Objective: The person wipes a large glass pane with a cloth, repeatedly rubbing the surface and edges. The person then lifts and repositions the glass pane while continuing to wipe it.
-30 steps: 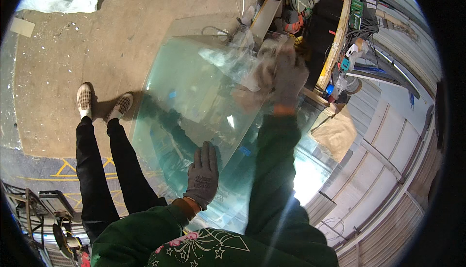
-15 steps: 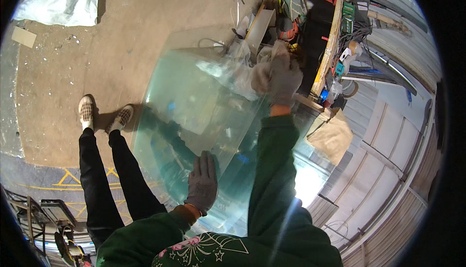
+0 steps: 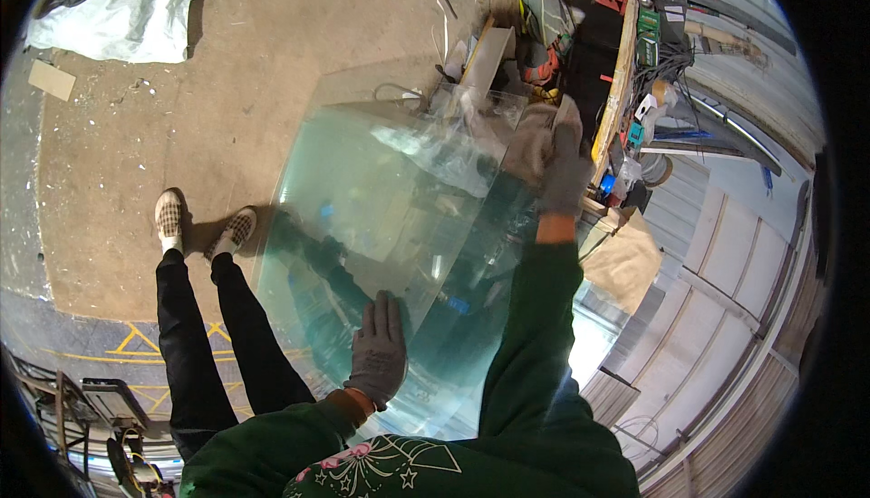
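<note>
Glass: the pale green glass (image 3: 362, 194) is extending ahead of the left hand and leftward of the right hand.
Left hand: the gloved left hand (image 3: 379, 357) is lying palm down over the glass's near part, fingers extended, gripping nothing.
Right hand: the gloved right hand (image 3: 565, 172), farther forward, is grasping a brown cloth (image 3: 527, 140); finger detail is partly blurring.
Right side: a wood-edged rack (image 3: 614, 95) is standing beside the right hand.
Left side: white sheeting (image 3: 136, 13) is covering part of the floor (image 3: 118, 154).

Cloth (image 3: 529, 143) partly hidden under right hand (image 3: 565, 176)
</note>
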The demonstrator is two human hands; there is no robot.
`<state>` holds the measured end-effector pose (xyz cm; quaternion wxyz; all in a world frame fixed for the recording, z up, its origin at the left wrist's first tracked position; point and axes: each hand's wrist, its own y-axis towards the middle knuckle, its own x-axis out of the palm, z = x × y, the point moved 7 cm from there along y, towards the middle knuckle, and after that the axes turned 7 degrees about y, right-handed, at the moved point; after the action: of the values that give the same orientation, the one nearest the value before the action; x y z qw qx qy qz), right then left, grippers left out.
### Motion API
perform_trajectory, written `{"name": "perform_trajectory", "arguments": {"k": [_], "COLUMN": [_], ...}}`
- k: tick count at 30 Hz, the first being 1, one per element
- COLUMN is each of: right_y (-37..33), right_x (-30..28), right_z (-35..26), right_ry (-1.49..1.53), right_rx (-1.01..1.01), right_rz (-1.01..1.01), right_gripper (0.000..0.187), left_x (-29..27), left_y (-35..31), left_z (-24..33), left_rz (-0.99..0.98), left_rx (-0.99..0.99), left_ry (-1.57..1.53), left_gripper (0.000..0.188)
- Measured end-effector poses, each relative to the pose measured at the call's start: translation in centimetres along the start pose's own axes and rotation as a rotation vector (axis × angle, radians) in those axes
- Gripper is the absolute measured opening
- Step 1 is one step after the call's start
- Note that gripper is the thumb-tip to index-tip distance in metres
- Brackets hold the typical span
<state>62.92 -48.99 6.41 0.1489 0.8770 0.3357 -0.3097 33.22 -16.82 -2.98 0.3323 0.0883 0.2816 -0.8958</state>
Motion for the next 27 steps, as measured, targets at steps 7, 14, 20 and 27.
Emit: {"name": "perform_trajectory", "arguments": {"k": [7, 14, 20, 27], "right_y": [-12.4, -10.6, 5.7, 0.1], "right_x": [3.6, 3.9, 7.9, -0.3], "right_z": [-1.7, 1.5, -3.3, -4.2], "right_ry": [-0.411, -0.677, -0.884, -0.522], "right_rx": [-0.023, -0.007, -0.500, -0.224], "right_rz": [-0.242, -0.203, -0.016, -0.040], "right_gripper": [0.056, 0.050, 0.047, 0.058], "left_x": [-0.4, -0.1, 0.8, 1.1], "left_y": [0.3, 0.2, 0.4, 0.5], "left_z": [0.4, 0.3, 0.8, 0.9], "left_rz": [0.031, 0.037, 0.036, 0.023], "left_rx": [0.024, 0.019, 0.015, 0.018], "left_ry": [0.006, 0.003, 0.032, 0.046], "left_gripper": [0.100, 0.101, 0.099, 0.096]}}
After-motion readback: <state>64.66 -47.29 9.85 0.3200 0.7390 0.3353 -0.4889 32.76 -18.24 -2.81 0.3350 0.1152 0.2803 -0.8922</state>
